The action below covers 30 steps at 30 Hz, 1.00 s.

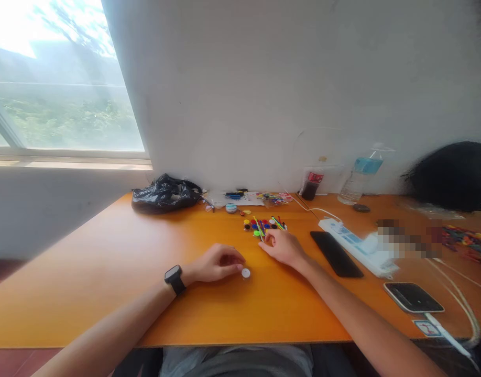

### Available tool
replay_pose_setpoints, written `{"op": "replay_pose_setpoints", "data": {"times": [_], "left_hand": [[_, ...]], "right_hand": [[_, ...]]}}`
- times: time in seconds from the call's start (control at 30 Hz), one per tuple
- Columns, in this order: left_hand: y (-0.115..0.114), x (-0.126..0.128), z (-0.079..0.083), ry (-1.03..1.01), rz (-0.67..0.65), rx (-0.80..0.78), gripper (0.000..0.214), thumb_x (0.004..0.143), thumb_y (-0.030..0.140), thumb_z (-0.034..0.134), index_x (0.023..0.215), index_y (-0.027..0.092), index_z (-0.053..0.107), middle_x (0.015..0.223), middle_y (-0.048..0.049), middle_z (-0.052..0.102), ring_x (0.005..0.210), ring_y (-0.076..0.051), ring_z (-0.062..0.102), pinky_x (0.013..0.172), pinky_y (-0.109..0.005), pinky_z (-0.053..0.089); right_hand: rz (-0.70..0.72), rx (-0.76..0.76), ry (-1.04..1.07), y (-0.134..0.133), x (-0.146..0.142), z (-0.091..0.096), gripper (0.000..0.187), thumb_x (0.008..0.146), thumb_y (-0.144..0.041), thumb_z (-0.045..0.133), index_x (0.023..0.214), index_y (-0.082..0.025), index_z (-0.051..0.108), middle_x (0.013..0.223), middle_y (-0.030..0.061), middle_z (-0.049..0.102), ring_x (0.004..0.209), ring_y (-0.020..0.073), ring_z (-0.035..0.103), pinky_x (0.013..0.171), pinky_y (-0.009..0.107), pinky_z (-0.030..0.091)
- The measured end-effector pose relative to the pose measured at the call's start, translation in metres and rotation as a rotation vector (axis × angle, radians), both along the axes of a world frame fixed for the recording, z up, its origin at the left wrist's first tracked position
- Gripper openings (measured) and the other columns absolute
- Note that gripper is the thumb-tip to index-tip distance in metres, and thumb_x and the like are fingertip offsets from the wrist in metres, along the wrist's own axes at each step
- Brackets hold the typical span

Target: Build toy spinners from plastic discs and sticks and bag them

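My left hand (pixel 219 263), a dark watch (pixel 175 277) on its wrist, rests low over the table with curled fingers. At its thumb tip sits a small round white-topped pot (pixel 246 273), which the thumb and fingertips close around. My right hand (pixel 283 246) is farther forward, fingers bent together in a pinch. A thin coloured stick (pixel 259 226) meets those fingertips; its lower end is hidden there. Just beyond lie small round pots (pixel 247 226) in several colours, a green pot (pixel 257 233) among them, and more slim sticks (pixel 279 223).
Along the wall stand a black plastic bag (pixel 165 193), a cola bottle (pixel 312 186) and a water bottle (pixel 358 178). A white power strip (pixel 354 246), a black phone (pixel 335 254) and a charging device (pixel 414 297) with cables lie right. The table's front edge is near my body.
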<state>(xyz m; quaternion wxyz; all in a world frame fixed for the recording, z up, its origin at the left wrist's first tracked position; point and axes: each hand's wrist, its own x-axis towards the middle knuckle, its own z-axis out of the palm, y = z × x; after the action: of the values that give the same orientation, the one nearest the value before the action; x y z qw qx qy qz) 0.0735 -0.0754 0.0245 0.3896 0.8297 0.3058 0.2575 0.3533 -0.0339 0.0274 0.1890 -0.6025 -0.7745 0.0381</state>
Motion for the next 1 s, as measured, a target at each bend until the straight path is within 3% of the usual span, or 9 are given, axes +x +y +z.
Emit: {"op": "replay_pose_setpoints", "data": {"times": [0.23,0.67,0.8,0.9,1.0], "left_hand": [[-0.001,0.0,0.005,0.006,-0.034,-0.004,0.041,0.093,0.053,0.07,0.11,0.016,0.078,0.104,-0.0114,0.078,0.086,-0.021,0.069,0.075,-0.027,0.051],[-0.002,0.0,0.007,0.028,-0.033,0.021,0.041,0.092,0.054,0.072,0.108,0.017,0.079,0.102,-0.0105,0.078,0.084,-0.019,0.068,0.072,-0.027,0.049],[-0.001,0.0,0.006,0.022,-0.031,0.033,0.041,0.091,0.053,0.073,0.108,0.017,0.079,0.101,-0.0103,0.078,0.083,-0.019,0.067,0.071,-0.026,0.049],[-0.001,0.001,0.006,0.021,-0.034,0.047,0.04,0.091,0.053,0.074,0.107,0.016,0.08,0.099,-0.0099,0.077,0.082,-0.018,0.066,0.07,-0.025,0.049],[-0.002,0.002,0.006,0.023,-0.03,0.048,0.041,0.091,0.053,0.074,0.106,0.016,0.08,0.097,-0.0093,0.077,0.079,-0.017,0.065,0.069,-0.025,0.048]], "right_hand": [[0.01,0.006,-0.053,0.0,-0.005,-0.004,0.019,0.091,-0.039,0.07,0.087,-0.021,0.071,0.078,0.004,0.072,0.069,0.0186,0.063,0.062,0.027,0.034],[-0.025,0.034,-0.14,0.001,-0.007,-0.007,0.017,0.093,-0.03,0.061,0.083,-0.022,0.073,0.079,0.0048,0.075,0.073,0.0205,0.068,0.06,0.029,0.03],[-0.049,0.079,-0.068,0.003,-0.004,-0.003,0.016,0.096,-0.031,0.06,0.098,-0.024,0.074,0.081,0.0033,0.075,0.073,0.0196,0.066,0.061,0.028,0.031],[-0.006,0.125,-0.032,0.01,-0.001,-0.003,0.018,0.098,-0.028,0.058,0.107,-0.023,0.073,0.096,0.0046,0.076,0.085,0.02,0.067,0.07,0.028,0.038],[0.073,0.187,-0.057,0.019,-0.001,-0.009,0.02,0.099,-0.024,0.057,0.111,-0.02,0.073,0.11,0.008,0.072,0.105,0.023,0.063,0.088,0.03,0.042]]}}
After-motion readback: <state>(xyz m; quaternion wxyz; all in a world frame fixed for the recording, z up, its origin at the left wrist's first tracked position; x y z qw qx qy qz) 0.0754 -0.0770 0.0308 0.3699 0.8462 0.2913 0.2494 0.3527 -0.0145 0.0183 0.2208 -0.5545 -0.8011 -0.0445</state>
